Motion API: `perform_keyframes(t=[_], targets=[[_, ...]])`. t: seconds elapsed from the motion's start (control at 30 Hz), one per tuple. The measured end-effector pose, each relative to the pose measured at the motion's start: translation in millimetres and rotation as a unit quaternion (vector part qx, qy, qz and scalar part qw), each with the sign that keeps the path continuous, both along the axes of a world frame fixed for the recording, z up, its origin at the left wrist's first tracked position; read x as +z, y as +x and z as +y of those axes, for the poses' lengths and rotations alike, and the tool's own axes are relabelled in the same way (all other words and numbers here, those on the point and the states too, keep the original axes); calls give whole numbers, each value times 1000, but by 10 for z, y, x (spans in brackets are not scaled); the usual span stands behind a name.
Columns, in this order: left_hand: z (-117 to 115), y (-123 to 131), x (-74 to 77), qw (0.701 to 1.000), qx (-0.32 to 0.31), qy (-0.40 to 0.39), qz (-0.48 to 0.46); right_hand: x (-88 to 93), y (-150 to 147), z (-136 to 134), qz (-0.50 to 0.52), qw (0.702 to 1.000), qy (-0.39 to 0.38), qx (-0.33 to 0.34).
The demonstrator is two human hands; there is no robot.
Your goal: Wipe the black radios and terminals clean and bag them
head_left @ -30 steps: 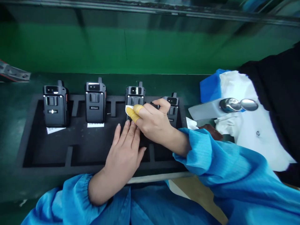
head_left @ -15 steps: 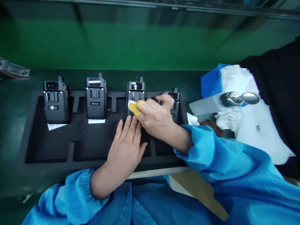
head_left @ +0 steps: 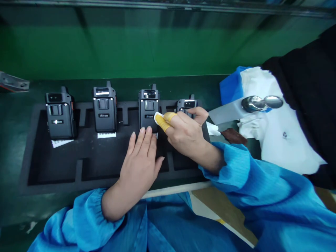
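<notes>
Several black handheld radios marked "Riton" stand in a row in a black foam tray (head_left: pixel 103 180). Flat and with fingers stretched out, my left hand (head_left: pixel 139 161) rests its fingertips at the lower edge of the third radio (head_left: pixel 148 105). My right hand (head_left: pixel 185 134), with yellow finger covers on two fingers, pinches a small white wiping cloth (head_left: pixel 156 118) at that radio's right edge, beside the label. Behind this hand the rightmost radio (head_left: pixel 187 104) is partly hidden. Farther left are the second radio (head_left: pixel 104 108) and the leftmost radio (head_left: pixel 60 117), white paper under each.
To the right lie a translucent bottle with a metal cap (head_left: pixel 229 110), a blue box (head_left: pixel 232 85), white cloths (head_left: pixel 278 140) and a brown piece (head_left: pixel 233 135). Black fabric (head_left: pixel 309 77) borders them. A metal bracket (head_left: pixel 13 83) sits at the far left.
My right hand has moved right with the cloth, from the third radio's left side to its right edge, uncovering the label. My left hand stays nearly in place.
</notes>
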State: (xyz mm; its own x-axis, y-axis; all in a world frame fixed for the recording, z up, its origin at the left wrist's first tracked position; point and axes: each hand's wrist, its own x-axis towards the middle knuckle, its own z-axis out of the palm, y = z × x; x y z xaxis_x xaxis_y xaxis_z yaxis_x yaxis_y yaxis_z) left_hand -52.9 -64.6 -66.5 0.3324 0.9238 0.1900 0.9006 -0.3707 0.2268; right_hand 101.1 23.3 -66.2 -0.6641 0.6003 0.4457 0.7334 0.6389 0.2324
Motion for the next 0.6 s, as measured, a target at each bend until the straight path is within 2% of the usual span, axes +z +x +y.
perform_keyframes(t=[0.07,0.17,0.3,0.43,0.6], targets=[[3,-2,8,1000,-2,3,6,6,28,24,21,999,13,-34],[6,0,10,1000,0,12,15,49,17,53,48,996,-7,-72],[-1,4,-11,1000,4,8,-1,94,-145,68,32,997,-61,-16],[-11,6,-20,1000,4,6,-1,75,-259,78,10,998,-57,30],[3,7,0,1000,2,-3,10,9,-115,67,30,997,-71,10]])
